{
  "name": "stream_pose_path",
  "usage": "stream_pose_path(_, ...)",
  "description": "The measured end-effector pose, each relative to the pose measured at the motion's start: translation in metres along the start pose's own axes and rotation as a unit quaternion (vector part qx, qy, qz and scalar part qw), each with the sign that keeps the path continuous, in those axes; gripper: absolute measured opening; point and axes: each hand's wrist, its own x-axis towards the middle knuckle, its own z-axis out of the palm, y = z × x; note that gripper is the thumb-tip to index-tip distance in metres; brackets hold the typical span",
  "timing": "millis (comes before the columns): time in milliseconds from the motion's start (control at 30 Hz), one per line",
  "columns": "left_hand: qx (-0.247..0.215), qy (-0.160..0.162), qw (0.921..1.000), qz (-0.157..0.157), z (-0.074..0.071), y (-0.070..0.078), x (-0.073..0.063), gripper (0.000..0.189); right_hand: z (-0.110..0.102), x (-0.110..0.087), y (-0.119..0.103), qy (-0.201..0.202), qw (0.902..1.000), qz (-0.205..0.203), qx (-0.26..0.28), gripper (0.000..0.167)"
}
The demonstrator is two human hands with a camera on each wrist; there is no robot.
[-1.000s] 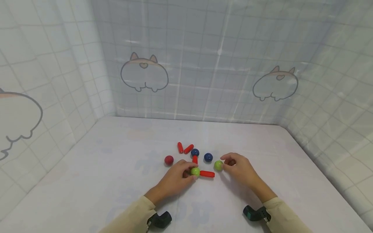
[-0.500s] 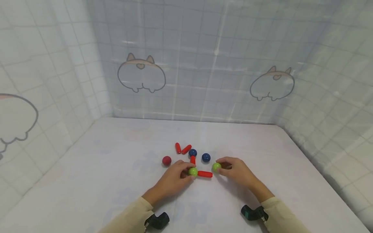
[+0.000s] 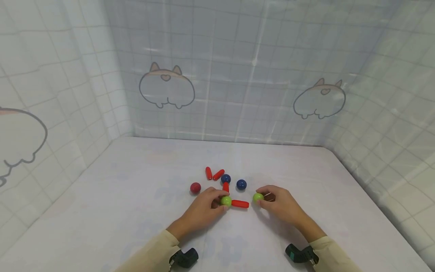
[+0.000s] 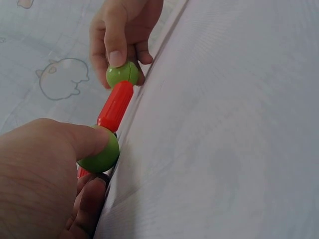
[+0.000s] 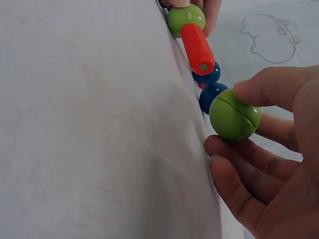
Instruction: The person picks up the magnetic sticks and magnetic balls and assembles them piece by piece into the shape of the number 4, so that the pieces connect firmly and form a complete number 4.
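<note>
My left hand (image 3: pixel 204 207) pinches a green ball (image 3: pixel 225 201) between thumb and fingers. A red rod (image 3: pixel 240 204) sticks out from that ball to the right, and a second red rod (image 3: pixel 225 187) runs from it back to a blue ball (image 3: pixel 225 179). My right hand (image 3: pixel 282 204) pinches another green ball (image 5: pixel 234 115), which has a groove round it in the right wrist view. A small gap parts this ball from the free end of the right-pointing rod, whose tip (image 5: pixel 203 66) shows a greenish centre.
Behind the hands lie a loose blue ball (image 3: pixel 241 184), a red ball (image 3: pixel 195 187) and two loose red rods, one upright in view (image 3: pixel 209 173) and one slanted (image 3: pixel 219 174). White sheeting covers the table (image 3: pixel 163 158); tile-patterned curtains (image 3: pixel 238 75) enclose it.
My right hand, with its green ball, has come slightly nearer to me and a little right, away from the rod's end. The left hand stays on its ball; the view shifts slightly.
</note>
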Motion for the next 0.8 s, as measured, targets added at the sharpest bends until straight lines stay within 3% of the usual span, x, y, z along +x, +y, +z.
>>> stream_pose_path(233,0.006,0.006,0.9999,0.008,-0.0008,0.0005,-0.0009,0.039,-0.0017,-0.0011,0.0021,0.001,0.9996,-0.028,0.007,0.03)
stream_pose_path(433,0.01,0.007,0.9999,0.008,-0.0012,0.001,-0.0013,0.039,0.0015,-0.0029,0.0024,-0.025,0.9978,-0.061,0.0,0.032)
stream_pose_path(800,0.007,0.005,0.9999,0.008,0.0021,0.0013,-0.0031,0.039,0.0037,-0.0069,-0.0008,-0.039,0.9971,-0.066,-0.005,0.034)
